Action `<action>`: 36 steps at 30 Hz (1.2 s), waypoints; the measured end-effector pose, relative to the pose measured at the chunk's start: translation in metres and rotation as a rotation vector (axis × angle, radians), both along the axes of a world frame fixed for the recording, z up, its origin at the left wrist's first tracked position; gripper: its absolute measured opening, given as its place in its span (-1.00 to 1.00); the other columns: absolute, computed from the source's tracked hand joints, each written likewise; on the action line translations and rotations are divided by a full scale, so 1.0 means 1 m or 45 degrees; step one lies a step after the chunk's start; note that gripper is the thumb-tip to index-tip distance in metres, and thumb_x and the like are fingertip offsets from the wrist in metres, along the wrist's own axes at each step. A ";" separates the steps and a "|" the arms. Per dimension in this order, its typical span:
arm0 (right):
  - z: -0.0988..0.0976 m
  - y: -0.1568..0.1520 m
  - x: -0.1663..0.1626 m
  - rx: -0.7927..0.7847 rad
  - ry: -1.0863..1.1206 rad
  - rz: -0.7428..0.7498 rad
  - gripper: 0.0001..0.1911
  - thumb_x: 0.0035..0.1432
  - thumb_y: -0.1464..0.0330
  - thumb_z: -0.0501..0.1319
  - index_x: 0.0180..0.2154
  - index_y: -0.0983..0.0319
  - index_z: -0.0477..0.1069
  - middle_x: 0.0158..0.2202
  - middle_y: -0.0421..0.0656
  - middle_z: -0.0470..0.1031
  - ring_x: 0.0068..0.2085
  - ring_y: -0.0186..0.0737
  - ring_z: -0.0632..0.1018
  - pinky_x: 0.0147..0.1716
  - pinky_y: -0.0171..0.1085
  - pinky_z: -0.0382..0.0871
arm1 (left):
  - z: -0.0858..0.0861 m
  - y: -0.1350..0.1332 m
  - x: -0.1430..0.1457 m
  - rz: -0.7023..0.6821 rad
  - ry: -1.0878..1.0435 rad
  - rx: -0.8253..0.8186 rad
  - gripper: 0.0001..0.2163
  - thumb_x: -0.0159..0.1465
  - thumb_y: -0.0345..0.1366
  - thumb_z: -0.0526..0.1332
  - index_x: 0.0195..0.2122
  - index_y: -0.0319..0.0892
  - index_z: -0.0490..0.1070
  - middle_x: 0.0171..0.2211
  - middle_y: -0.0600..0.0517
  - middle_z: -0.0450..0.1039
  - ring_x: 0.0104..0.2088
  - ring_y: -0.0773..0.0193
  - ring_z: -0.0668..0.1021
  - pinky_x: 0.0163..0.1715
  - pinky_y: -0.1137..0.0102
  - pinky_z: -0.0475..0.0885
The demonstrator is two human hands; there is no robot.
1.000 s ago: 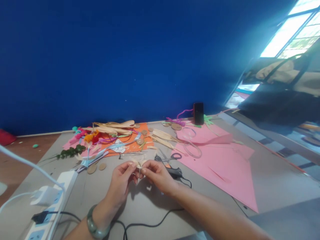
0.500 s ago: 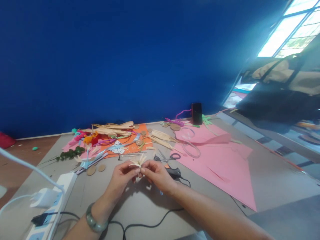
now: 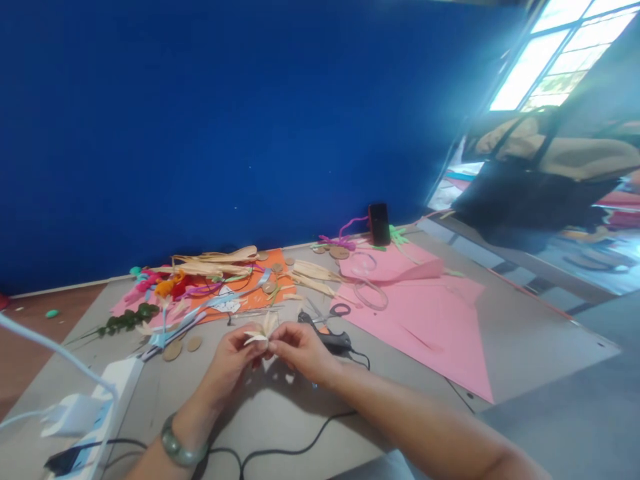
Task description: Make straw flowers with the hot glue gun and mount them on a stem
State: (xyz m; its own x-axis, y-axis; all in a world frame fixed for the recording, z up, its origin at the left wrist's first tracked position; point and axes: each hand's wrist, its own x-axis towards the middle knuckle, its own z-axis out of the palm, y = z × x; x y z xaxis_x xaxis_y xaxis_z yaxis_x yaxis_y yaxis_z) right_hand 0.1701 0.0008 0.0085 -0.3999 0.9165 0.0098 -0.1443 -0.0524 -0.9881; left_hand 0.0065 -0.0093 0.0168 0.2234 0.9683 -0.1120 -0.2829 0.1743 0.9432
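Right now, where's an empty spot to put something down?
Bare: grey table right of the pink paper sheet, and the strip between the black cable and the left hand and right hand pinching a pale straw flower. Crowded around the orange paper.

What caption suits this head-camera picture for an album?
Left hand and right hand pinch a pale flower over the grey table.

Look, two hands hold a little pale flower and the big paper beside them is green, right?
No, the big paper is pink, not green; the head view shows it. The left hand and right hand do hold the little pale flower.
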 end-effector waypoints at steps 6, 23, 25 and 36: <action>0.035 0.010 0.023 0.445 -0.181 -0.464 -0.75 0.11 0.22 0.25 -0.23 0.24 0.43 -0.34 -0.16 0.50 -0.52 -0.41 0.35 -0.51 -0.37 0.27 | 0.006 0.014 -0.010 0.281 -0.079 0.014 -0.77 -0.02 -0.23 0.40 -0.44 -0.23 0.44 -0.64 0.13 0.32 -0.66 0.48 0.27 -0.72 0.58 0.10; 0.071 0.064 0.066 0.925 -1.546 -0.204 -0.54 0.11 0.38 0.23 0.08 0.20 0.36 -0.04 0.00 0.50 -0.05 -0.03 0.46 -0.06 -0.11 0.22 | -0.011 0.041 -0.031 0.746 -0.079 0.230 -0.75 0.00 -0.27 0.38 -0.36 -0.20 0.37 -0.49 0.10 0.46 -0.63 0.49 0.37 -0.72 0.60 0.15; 0.068 0.079 0.066 0.888 -1.772 -0.061 -0.66 0.09 0.42 0.24 -0.05 0.21 0.48 -0.11 0.01 0.54 -0.08 0.00 0.48 -0.08 -0.12 0.19 | -0.012 0.043 -0.033 0.840 -0.066 0.248 -0.75 0.01 -0.28 0.37 -0.35 -0.19 0.36 -0.54 0.15 0.42 -0.66 0.51 0.34 -0.73 0.61 0.12; 0.041 0.114 0.062 1.131 -1.804 0.501 -0.86 0.10 0.42 0.22 -0.36 0.22 0.58 -0.33 -0.06 0.59 -0.17 -0.16 0.48 -0.15 -0.27 0.11 | -0.010 0.044 -0.038 0.943 -0.089 0.305 -0.77 0.05 -0.26 0.34 -0.33 -0.17 0.33 -0.42 0.10 0.47 -0.65 0.51 0.34 -0.75 0.58 0.11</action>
State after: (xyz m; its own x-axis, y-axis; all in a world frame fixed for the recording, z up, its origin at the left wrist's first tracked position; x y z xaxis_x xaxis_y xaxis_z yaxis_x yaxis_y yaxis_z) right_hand 0.2317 0.1148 0.0497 -0.7263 0.6782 -0.1114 0.6864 0.7240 -0.0675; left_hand -0.0312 0.0343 0.0068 -0.4916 0.8640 0.1092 -0.3060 -0.2888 0.9072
